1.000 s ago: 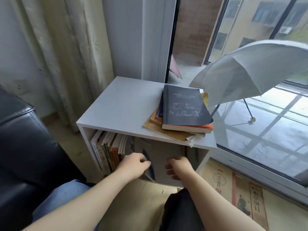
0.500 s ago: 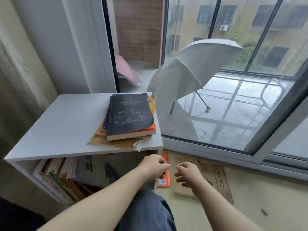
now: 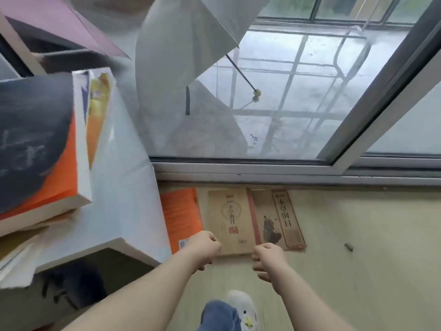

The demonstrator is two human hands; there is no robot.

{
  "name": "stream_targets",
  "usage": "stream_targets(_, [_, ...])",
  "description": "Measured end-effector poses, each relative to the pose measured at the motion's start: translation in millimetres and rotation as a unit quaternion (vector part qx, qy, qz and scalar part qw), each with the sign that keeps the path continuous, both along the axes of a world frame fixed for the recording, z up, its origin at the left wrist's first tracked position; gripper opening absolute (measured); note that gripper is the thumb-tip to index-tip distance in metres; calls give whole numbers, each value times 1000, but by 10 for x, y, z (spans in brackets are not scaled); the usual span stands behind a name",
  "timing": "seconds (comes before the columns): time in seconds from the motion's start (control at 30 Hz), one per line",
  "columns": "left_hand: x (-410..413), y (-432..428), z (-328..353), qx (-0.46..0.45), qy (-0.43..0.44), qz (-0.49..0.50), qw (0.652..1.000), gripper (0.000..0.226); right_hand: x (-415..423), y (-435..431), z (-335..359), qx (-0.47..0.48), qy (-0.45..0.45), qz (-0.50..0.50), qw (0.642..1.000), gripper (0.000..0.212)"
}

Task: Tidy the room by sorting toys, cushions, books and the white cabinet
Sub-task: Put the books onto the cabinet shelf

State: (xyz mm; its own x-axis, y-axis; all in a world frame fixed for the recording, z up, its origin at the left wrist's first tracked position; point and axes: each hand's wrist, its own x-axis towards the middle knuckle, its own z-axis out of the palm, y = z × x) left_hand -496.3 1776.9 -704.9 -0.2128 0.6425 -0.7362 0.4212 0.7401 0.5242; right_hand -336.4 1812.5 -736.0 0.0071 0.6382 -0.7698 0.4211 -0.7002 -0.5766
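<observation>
At the left, a stack of books point(image 3: 40, 149) is lying on the top of the white cabinet point(image 3: 126, 201), the dark-covered one uppermost; this part is blurred. Behind the glass, a grey umbrella point(image 3: 176, 56) is standing open. Just beside the cabinet's right side an orange book point(image 3: 181, 213) is lying flat on the floor point(image 3: 358, 283). Right beside it a tan book point(image 3: 229, 218) is lying spread open with its covers up, close under the window frame point(image 3: 262, 170). The left hand point(image 3: 205, 247) is hovering over the near edges of these two books, its fingers curled in and gripping nothing. The right hand point(image 3: 267, 256) is hanging at the tan book's near edge, fingers also curled, with nothing in it. Whether it is touching the book I cannot tell.
</observation>
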Motion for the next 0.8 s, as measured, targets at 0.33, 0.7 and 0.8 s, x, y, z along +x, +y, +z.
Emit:
stream_targets(0.33, [28,660,-1371,-59,218,-21,974,55,93,584,-1383,18,-125,63,990,43])
stream_targets(0.7, [-148,731,-2073,-200,166,-52,964,76,-93,827,-1824,16,-250,133,959,75])
stream_targets(0.8, [-192,712,-2075,-201,192,-78,957,77,-122,840,-1836,0,-184,73,980,66])
